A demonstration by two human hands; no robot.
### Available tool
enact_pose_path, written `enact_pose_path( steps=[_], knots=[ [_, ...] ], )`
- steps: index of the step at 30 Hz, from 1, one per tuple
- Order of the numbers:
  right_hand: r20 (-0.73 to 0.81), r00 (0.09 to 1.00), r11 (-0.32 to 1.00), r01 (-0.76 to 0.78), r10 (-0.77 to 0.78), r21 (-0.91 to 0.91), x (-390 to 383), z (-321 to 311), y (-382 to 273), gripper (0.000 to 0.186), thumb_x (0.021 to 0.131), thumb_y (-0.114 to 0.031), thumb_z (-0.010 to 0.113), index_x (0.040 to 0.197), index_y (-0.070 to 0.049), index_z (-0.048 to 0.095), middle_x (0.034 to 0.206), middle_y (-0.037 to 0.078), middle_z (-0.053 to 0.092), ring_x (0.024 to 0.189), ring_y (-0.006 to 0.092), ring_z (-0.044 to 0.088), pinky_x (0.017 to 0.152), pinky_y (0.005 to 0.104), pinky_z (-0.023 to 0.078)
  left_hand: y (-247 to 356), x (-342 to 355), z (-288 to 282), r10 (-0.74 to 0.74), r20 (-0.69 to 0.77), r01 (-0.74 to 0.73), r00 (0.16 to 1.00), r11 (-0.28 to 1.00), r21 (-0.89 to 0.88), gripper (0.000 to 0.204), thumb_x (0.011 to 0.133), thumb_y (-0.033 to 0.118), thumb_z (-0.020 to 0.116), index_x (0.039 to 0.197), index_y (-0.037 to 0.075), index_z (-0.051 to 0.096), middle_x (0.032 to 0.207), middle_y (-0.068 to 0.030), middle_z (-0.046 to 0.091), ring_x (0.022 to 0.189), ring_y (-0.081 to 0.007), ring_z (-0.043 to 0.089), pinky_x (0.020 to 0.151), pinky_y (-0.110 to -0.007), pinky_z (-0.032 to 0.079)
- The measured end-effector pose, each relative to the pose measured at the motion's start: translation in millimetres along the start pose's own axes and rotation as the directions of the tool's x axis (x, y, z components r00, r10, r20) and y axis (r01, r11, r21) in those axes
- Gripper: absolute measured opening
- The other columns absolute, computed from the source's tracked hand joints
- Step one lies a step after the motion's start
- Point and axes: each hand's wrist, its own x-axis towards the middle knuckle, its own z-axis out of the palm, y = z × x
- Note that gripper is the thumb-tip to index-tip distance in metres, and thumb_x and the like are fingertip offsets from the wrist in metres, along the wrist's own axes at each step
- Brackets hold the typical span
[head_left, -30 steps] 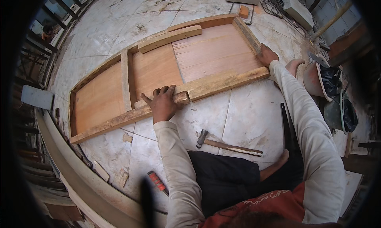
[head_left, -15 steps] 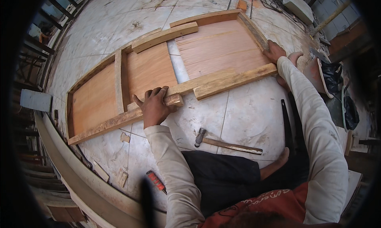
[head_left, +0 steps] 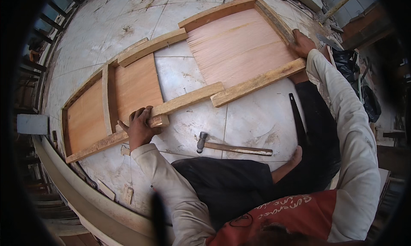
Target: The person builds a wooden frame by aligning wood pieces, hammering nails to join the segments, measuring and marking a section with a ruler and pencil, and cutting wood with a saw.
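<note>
Two plywood-panelled wooden frame sections lie on the floor with a gap between them. My left hand [head_left: 140, 128] curls over the near rail of the left section [head_left: 109, 100], where a lapped strip is fixed. At the far right corner of the right section [head_left: 261, 82], my right hand [head_left: 302, 43] grips the end rail. A near wooden strip [head_left: 188, 97] reaches from the left section to the right one's near rail, their ends side by side. The far strip [head_left: 152, 47] ends by the right section's far rail. Nails stick out of both strips.
A hammer [head_left: 239, 149] lies on the tiles before my legs. A handsaw [head_left: 298, 117] rests beside my right leg. At the left stand a grey block [head_left: 32, 124] and a long curved-looking board. Wood scraps [head_left: 128, 194] lie near it. Black plastic bags [head_left: 344, 61] sit at the right.
The gap between the two sections has widened as they moved apart, and the strips overlap the right section less. Both hands keep their grip. The view has shifted somewhat.
</note>
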Motion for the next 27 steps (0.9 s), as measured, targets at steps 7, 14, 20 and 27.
enact_pose_path(
  steps=[7, 14, 20, 27],
  knots=[
    [0.079, 0.997, 0.995, 0.003, 0.005, -0.104, -61.8, -61.8, 96.8, 0.063, 0.08, -0.038, 0.07, 0.126, 0.0, 0.051, 0.116, 0.03, 0.063, 0.11, 0.0464, 0.061, 0.092, 0.0488, 0.047, -8.6, -13.1, 10.8, -0.015, -0.068, 0.02, 0.998, 0.998, 0.064, 0.079, 0.063, 0.011, 0.081, 0.138, 0.023, 0.06, 0.15, -0.0051, 0.052, 0.143, -0.0306, 0.042, 0.116, -0.072, 0.015],
    [0.262, 0.964, 0.997, -0.027, 0.044, -0.07, -102.7, -117.1, 62.4, 0.071, 0.072, -0.046, 0.073, 0.115, 0.009, 0.064, 0.117, 0.031, 0.066, 0.11, 0.0419, 0.065, 0.095, 0.045, 0.049, 180.2, -115.6, 53.5, 0.351, 0.277, 0.313, 0.895, -0.05, -0.948, 0.089, 0.091, 0.047, 0.075, 0.15, -0.006, 0.035, 0.132, -0.0257, 0.06, 0.116, -0.0321, 0.065, 0.092, -0.04, 0.054],
    [0.149, 0.977, 0.988, -0.144, 0.15, -0.046, -164.1, -103.1, -7.3, 0.064, 0.074, -0.043, 0.071, 0.112, 0.008, 0.063, 0.117, 0.034, 0.064, 0.113, 0.0447, 0.062, 0.098, 0.0467, 0.048, 273.8, -57.6, 64.5, -0.006, 0.259, 0.161, 0.966, -0.771, -0.616, 0.089, 0.084, 0.041, 0.081, 0.15, -0.001, 0.037, 0.144, -0.0181, 0.05, 0.128, -0.036, 0.054, 0.102, -0.055, 0.048],
    [-0.037, 0.974, 0.871, -0.181, 0.222, 0.457, -210.0, -71.2, -31.9, 0.065, 0.079, -0.031, 0.069, 0.128, 0.008, 0.055, 0.144, 0.035, 0.047, 0.11, 0.0451, 0.064, 0.097, 0.0462, 0.049, 281.3, -19.4, -21.0, -0.257, -0.031, -0.183, 0.966, -0.592, -0.785, 0.075, 0.07, 0.01, 0.086, 0.127, -0.015, 0.042, 0.122, -0.0204, 0.06, 0.101, -0.029, 0.064, 0.088, -0.041, 0.056]
  ],
)
